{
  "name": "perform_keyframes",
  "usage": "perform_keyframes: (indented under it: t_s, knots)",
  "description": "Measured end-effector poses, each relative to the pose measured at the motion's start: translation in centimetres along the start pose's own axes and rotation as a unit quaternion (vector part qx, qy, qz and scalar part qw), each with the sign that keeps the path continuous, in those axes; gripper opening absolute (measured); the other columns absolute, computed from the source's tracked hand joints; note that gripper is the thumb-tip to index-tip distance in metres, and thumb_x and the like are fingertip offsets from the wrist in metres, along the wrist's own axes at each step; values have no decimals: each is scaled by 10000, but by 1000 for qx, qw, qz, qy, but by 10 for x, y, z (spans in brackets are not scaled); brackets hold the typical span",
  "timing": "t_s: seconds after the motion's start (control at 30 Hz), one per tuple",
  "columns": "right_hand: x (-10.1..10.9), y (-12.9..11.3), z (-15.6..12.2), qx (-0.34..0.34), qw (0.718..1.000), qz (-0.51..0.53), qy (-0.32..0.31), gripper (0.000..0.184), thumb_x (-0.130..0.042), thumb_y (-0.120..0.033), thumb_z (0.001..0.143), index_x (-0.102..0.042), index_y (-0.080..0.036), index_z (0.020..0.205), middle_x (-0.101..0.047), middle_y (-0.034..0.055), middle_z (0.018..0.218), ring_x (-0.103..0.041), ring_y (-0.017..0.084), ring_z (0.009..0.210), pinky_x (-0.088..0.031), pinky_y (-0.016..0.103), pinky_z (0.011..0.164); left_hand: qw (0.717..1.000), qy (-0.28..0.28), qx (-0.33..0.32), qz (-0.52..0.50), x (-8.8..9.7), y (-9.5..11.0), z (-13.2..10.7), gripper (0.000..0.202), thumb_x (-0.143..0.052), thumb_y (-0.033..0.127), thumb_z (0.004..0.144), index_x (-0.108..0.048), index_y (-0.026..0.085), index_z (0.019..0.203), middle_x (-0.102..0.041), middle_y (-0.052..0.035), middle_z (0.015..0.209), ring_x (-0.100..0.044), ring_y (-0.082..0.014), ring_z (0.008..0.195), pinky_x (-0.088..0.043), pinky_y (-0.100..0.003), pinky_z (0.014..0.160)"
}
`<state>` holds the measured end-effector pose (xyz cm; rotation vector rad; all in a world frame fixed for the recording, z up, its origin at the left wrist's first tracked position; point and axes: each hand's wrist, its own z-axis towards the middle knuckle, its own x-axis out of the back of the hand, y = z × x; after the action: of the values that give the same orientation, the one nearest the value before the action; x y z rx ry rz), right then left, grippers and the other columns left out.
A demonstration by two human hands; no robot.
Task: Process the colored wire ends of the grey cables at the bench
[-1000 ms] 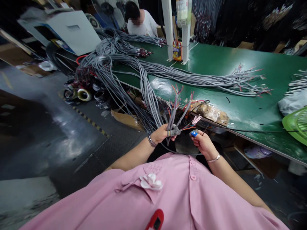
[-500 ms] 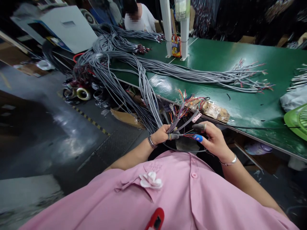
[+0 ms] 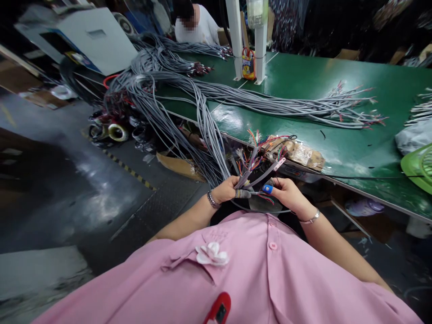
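My left hand (image 3: pixel 227 190) is closed around several grey cables (image 3: pixel 247 176), whose stripped ends fan upward in thin coloured wires and frayed strands. A single cable pokes out sideways past its covered fingertip, with coloured wires (image 3: pixel 268 197) at its end. Close by, my right hand (image 3: pixel 286 193) has thumb and forefinger pinched together at those wires. A blue finger cot (image 3: pixel 267 189) covers that thumb, and the forefinger wears a dark one. Just above the right hand, a pink clip-like piece (image 3: pixel 280 164) lies by one cable's end. The exact pinch point is partly hidden.
A long bundle of grey cables (image 3: pixel 270 106) lies across the green table (image 3: pixel 303 76). At the table's near edge is a tape-wrapped wooden block (image 3: pixel 303 155). A green basket (image 3: pixel 418 166) stands at right. White posts (image 3: pixel 260 49) rise behind; a person (image 3: pixel 199 27) sits beyond.
My right hand has moved left and slightly up, toward my left hand, and its thumb and forefinger have closed at the wires. The left hand keeps its hold on the cables.
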<state>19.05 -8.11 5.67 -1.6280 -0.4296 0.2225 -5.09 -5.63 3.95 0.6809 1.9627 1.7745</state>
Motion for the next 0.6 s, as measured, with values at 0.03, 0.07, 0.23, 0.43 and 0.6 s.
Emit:
perform_keyframes:
  t_s: [0.03, 0.07, 0.23, 0.43, 0.6]
  knots:
    - [-1, 3, 1, -23, 999, 41, -11, 340, -719, -502, 759, -670, -166, 737, -653, 19, 672, -535, 140, 574, -429, 284, 566, 1000, 1, -3, -1, 1, 0, -1, 336, -878, 346, 588, -739, 106, 777, -689, -33, 710, -605, -125, 654, -523, -235, 667]
    - [-2, 5, 2, -40, 997, 71, -15, 358, -750, -511, 724, -666, -163, 727, -659, 20, 668, -536, 135, 566, -437, 282, 564, 1000, -1, -5, -3, 1, 1, -1, 339, -884, 346, 578, -740, 107, 771, -689, -34, 699, -604, -123, 642, -523, -233, 655]
    - [-4, 11, 8, -57, 990, 127, 38, 386, -815, -506, 650, -644, -161, 677, -611, -9, 599, -483, 100, 531, -384, 241, 516, 999, -11, -4, -38, 3, -1, -3, 349, -898, 326, 562, -750, 108, 792, -693, -41, 699, -620, -129, 633, -534, -241, 649]
    - [9, 31, 11, -82, 970, 188, 131, 416, -780, -541, 699, -615, -159, 682, -490, -40, 561, -285, 40, 450, -178, 193, 397, 993, 45, -38, -98, 3, -1, -3, 314, -883, 318, 596, -750, 110, 791, -655, -22, 687, -605, -111, 604, -520, -223, 604]
    - [20, 49, 9, -83, 939, 290, 164, 445, -686, -598, 778, -643, -156, 752, -501, -27, 625, -172, 13, 414, -112, 171, 353, 985, 111, -67, -117, -6, -1, 11, 343, -896, 322, 569, -746, 120, 803, -665, -15, 694, -607, -118, 621, -524, -241, 629]
